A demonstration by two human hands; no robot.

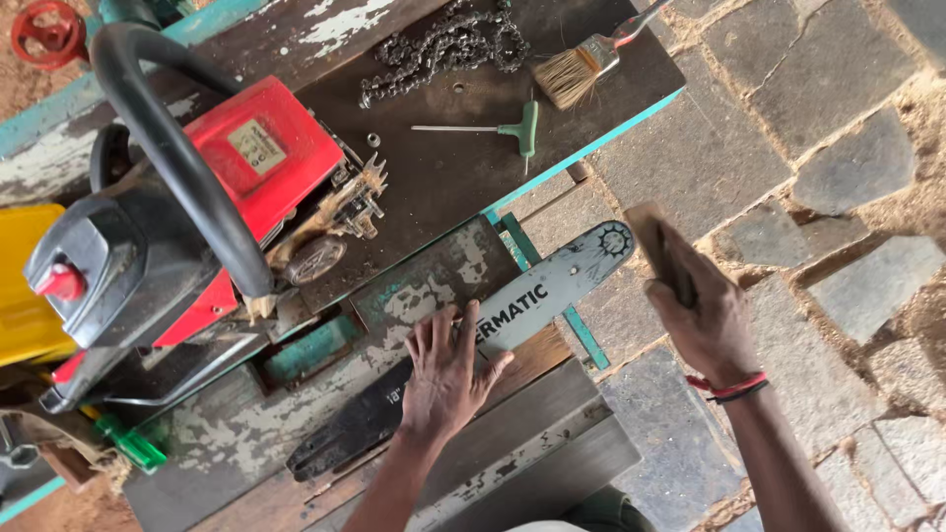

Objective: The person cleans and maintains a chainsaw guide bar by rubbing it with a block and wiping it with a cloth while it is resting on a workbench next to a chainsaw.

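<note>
— Why is the left hand (448,369) spread flat on the guide bar (473,345)?
— It pins the bar against the bench (434,177), its tip jutting over the edge.
— And the right hand (705,315)?
— Closed around a dark flat tool (658,246), raised near that tip. The saw (168,227) sits aside, its chain (443,44) off.

The long saw bar (512,320) is dull grey metal, and the wooden tabletop (434,286) has rough, peeling paint.
</note>
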